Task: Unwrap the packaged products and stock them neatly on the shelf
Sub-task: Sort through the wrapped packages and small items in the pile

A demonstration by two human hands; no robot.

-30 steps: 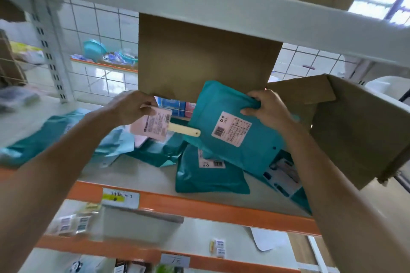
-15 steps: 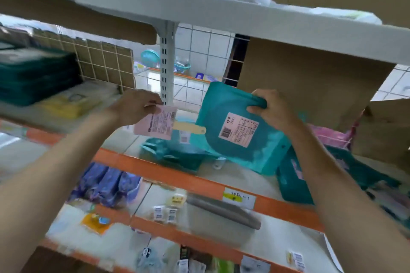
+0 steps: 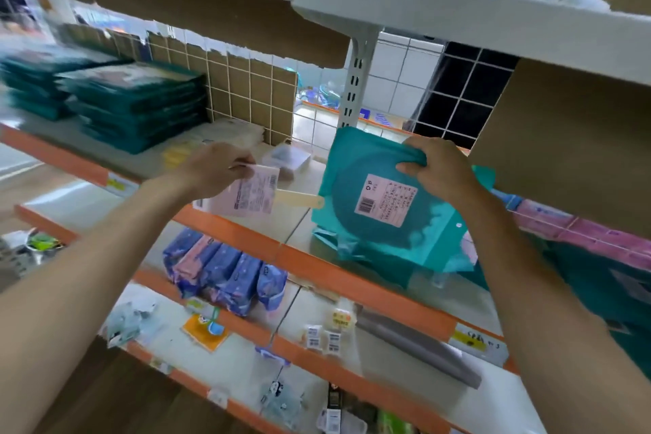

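- Stack of teal packs (image 3: pixel 134 106): well left of the white post (image 3: pixel 354 81), lying flat on the shelf (image 3: pixel 296 225). It was out of view a second ago; your view has swung left since then.
- Your left hand (image 3: pixel 211 169): left of the post and below it, fingers curled, pinching a pink slip (image 3: pixel 243 195). A cream stick (image 3: pixel 299 199) pokes out toward the post side. I can't tell how the stick is held. The grip is the same as a second ago.
- Teal package (image 3: pixel 387 208): just right of the post's foot, held tilted, with its bottom corner at or just over the shelf. A second ago it was in front of the cardboard box (image 3: pixel 563 151), so it has come left with you.
- Your right hand (image 3: pixel 440 173): right of the post, fingers folded over the package's top edge, thumb pressed on the front, pinching it. The grip is unchanged.
- Cardboard box: far right of the post, with pink packs (image 3: pixel 581 232) under it.
- Judgement: you're carrying the package toward the stacked side. It looks still wrapped, so both opening and placing remain.
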